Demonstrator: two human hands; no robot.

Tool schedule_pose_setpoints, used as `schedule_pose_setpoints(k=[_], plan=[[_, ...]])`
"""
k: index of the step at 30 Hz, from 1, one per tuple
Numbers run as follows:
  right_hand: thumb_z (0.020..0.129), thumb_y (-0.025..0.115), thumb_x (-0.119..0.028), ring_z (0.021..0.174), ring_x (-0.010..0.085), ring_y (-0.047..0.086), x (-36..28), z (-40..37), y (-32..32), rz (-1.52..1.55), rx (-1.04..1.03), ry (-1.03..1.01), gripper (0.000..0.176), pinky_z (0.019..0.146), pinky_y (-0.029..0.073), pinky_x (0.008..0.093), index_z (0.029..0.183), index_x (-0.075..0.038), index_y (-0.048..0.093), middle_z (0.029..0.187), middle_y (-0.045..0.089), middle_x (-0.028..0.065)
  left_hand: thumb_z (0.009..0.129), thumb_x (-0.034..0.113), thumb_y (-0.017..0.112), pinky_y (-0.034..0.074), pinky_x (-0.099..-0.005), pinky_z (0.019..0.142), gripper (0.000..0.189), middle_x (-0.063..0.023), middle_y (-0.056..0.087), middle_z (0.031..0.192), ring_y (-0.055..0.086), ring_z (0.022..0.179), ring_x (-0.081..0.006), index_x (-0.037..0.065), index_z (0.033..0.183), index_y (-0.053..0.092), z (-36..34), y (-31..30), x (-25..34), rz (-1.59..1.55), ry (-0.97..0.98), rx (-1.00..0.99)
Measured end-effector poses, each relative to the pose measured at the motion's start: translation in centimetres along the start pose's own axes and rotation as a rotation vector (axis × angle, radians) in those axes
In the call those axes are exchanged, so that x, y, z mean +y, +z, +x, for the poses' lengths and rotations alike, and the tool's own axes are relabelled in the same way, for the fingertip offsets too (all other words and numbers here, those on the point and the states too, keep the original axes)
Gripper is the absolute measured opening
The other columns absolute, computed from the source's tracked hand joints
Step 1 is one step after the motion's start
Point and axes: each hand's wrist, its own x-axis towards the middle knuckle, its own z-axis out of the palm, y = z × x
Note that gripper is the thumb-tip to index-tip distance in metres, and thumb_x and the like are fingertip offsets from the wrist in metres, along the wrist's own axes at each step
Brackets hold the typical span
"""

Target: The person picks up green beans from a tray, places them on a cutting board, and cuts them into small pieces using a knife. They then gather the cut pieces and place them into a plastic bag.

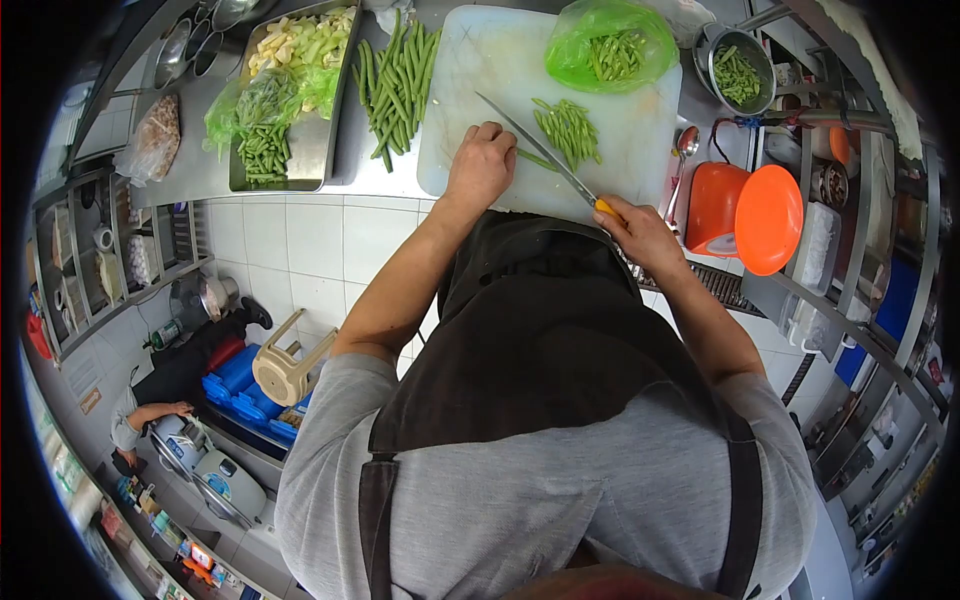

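My right hand [640, 232] is closed round the yellow handle of a kitchen knife [545, 152], whose long blade points up and left across the white cutting board [470, 100]. Close to the blade, my left hand [484, 165] has its fingers curled on a green bean [535, 158] lying on the board. A heap of sliced green beans [568, 132] sits just beyond the blade. At the back of the board, a green plastic bag [612, 50] holds more cut beans. Whole green beans [400, 85] lie in a pile left of the board.
A metal tray [310, 150] with bagged and cut vegetables stands at the left. Right of the board are a strainer [738, 75] of cut beans, a spoon [686, 145] and an orange container [715, 205] with its orange lid [768, 220]. Another person [165, 405] is at lower left.
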Motion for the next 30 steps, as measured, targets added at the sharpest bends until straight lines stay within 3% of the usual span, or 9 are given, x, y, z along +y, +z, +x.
schedule_pose_setpoints(k=[5,8,10,16,17,19,22,30], plan=[[0.099,0.055,-0.045,0.089,0.0427,0.065,-0.1,-0.3,-0.1,-0.076,-0.034,0.006,0.043,0.077,0.050,0.0475,0.122,-0.008,0.063,0.090,0.068,0.0239,0.078,0.003,0.068,0.052,-0.0445,0.080,0.013,-0.0137,0.063,0.094,0.060,0.088,-0.0355,0.005,0.091,0.068,-0.2,0.0,0.3,0.005,-0.021,0.010],[0.099,0.055,-0.043,0.087,0.0431,0.065,0.9,0.9,0.8,-0.037,0.012,-0.109,0.041,0.076,0.050,0.0479,0.120,-0.009,0.064,0.089,0.068,0.0236,0.079,0.003,0.067,0.052,-0.0447,0.080,0.013,-0.0145,0.062,0.094,0.060,0.088,-0.0358,0.005,0.092,0.067,-0.3,-0.1,0.5,-0.003,-0.023,0.029],[0.099,0.059,-0.034,0.074,0.0400,0.063,1.1,2.5,1.7,-0.010,0.061,-0.202,0.035,0.070,0.048,0.0437,0.119,-0.006,0.064,0.079,0.065,0.0216,0.079,0.002,0.066,0.052,-0.0446,0.079,0.015,-0.0150,0.062,0.095,0.060,0.088,-0.0360,0.005,0.093,0.067,-0.4,0.0,0.4,-0.008,-0.017,0.034],[0.098,0.060,-0.035,0.068,0.0366,0.061,-0.3,6.4,3.1,0.072,0.086,-0.204,0.037,0.069,0.049,0.0390,0.119,-0.005,0.065,0.077,0.065,0.0192,0.079,0.001,0.066,0.052,-0.0441,0.080,0.014,-0.0146,0.063,0.096,0.060,0.088,-0.0360,0.005,0.091,0.068,-0.6,-0.2,0.6,-0.013,-0.040,0.019],[0.098,0.060,-0.035,0.068,0.0366,0.061,-0.5,6.0,2.8,0.070,0.084,-0.206,0.037,0.069,0.049,0.0390,0.119,-0.005,0.065,0.077,0.065,0.0192,0.079,0.001,0.066,0.052,-0.0441,0.080,0.014,-0.0146,0.063,0.096,0.060,0.088,-0.0360,0.005,0.091,0.068,-0.6,-0.1,0.6,-0.013,-0.042,0.021],[0.098,0.058,-0.040,0.083,0.0418,0.065,-0.9,4.1,1.7,0.091,0.053,-0.082,0.038,0.074,0.049,0.0461,0.119,-0.009,0.066,0.086,0.068,0.0232,0.078,0.001,0.066,0.052,-0.0441,0.080,0.014,-0.0144,0.063,0.097,0.060,0.088,-0.0358,0.005,0.091,0.068,-0.8,0.1,0.6,-0.018,-0.038,0.058],[0.098,0.058,-0.040,0.083,0.0410,0.065,-1.2,2.2,0.6,0.028,0.024,-0.067,0.038,0.075,0.050,0.0454,0.121,-0.010,0.065,0.087,0.068,0.0229,0.078,0.001,0.067,0.052,-0.0438,0.080,0.015,-0.0142,0.063,0.097,0.060,0.088,-0.0356,0.005,0.092,0.069,-0.9,0.3,0.3,-0.030,-0.029,0.070],[0.098,0.059,-0.038,0.083,0.0402,0.066,-1.4,6.4,3.4,0.108,0.044,-0.160,0.040,0.074,0.050,0.0444,0.120,-0.006,0.064,0.089,0.068,0.0227,0.077,0.000,0.067,0.052,-0.0433,0.079,0.015,-0.0138,0.063,0.096,0.060,0.088,-0.0349,0.005,0.091,0.069,-1.0,0.1,0.4,-0.027,-0.040,0.068]])
